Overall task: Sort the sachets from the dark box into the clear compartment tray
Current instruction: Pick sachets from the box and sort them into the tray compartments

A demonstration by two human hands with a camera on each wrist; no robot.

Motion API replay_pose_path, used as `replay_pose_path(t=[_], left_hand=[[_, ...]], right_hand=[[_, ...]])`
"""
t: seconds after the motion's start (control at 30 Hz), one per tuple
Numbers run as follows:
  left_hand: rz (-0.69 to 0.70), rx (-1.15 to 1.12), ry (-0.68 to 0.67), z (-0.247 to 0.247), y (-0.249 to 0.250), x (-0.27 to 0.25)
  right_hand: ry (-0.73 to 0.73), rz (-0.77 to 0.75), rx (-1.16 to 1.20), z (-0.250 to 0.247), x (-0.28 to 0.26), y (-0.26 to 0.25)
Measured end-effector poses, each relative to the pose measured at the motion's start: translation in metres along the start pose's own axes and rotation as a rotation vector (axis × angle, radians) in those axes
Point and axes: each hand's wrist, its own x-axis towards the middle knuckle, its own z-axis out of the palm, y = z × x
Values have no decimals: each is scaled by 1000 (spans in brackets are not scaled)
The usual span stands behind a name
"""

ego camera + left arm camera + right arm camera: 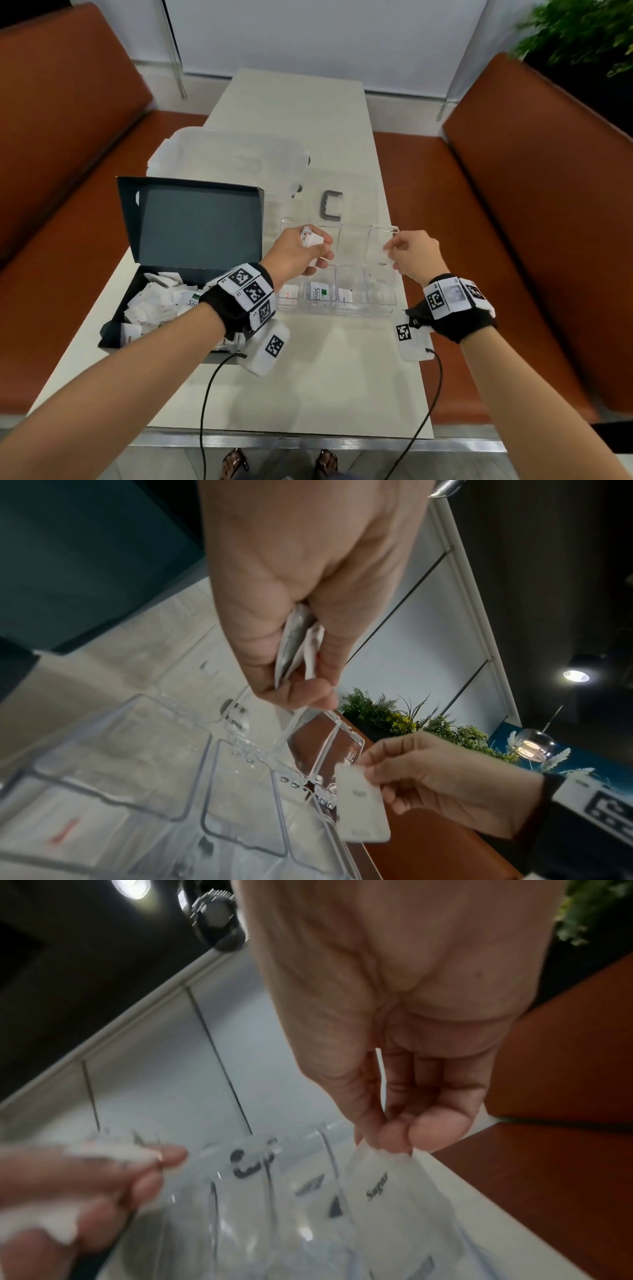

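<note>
The dark box (116, 322) stands open at the left, heaped with white sachets (154, 301). The clear compartment tray (380, 310) sits right of it; three near compartments hold a sachet each, among them one with green print (320, 291). My left hand (301, 253) hovers over the tray's left half and grips a bunch of sachets (298, 645). Over the rightmost compartment, my right hand (411, 253) pinches a single white sugar sachet (383, 1191) by its top edge; the same sachet (361, 804) hangs down in the left wrist view.
A clear lid (233, 157) lies behind the box, and a grey handle (332, 205) lies behind the tray. Orange benches (513, 240) flank the pale table (308, 394). Cables run from both wristbands over the table's near edge.
</note>
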Motion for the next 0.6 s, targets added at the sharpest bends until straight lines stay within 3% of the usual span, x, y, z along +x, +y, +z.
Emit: replay_pose_path(t=[0.13,0.33,0.6], left_hand=[[-17,-3,11,-2,-4,1],[-24,-18,-14,3,-7,3],[-16,-23,-32,4,-9,6]], right_hand=[[-98,29,-233,16,-2,13],[-109,36,-530,42,-8,21],[-170,-165,-774,40,-5,33]])
